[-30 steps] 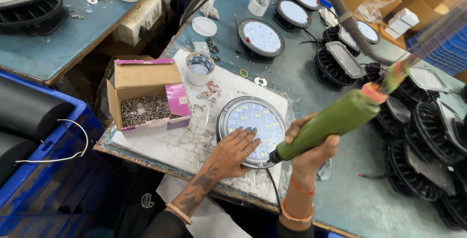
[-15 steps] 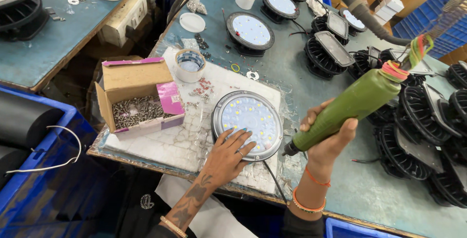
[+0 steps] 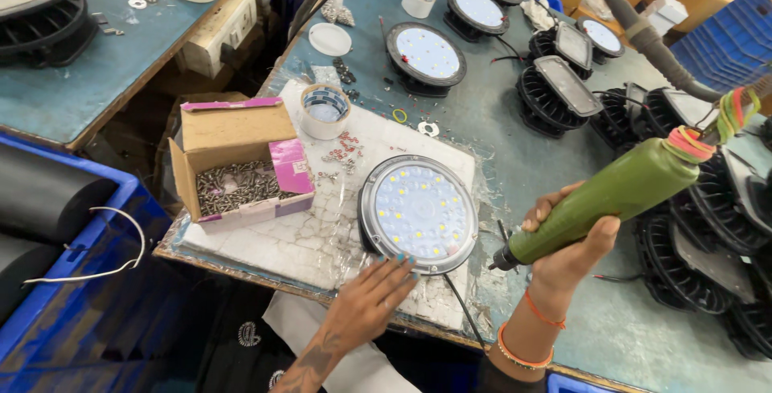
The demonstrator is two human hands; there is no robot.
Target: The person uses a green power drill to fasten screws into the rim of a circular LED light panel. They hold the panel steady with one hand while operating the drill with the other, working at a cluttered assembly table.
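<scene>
My left hand [image 3: 366, 304] lies open, fingertips steadying the round lamp [image 3: 418, 212] just ahead, while my right hand [image 3: 567, 252] grips the green screwdriver [image 3: 603, 200], tip angled toward its rim.

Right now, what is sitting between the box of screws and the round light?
In the head view, a few small red bits lie scattered on the white pad between the box of screws and the round light.

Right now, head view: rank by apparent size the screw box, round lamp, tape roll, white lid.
1. Screw box and round lamp: alike, not ranked.
2. Tape roll.
3. White lid: farther off, so unsure.
</scene>
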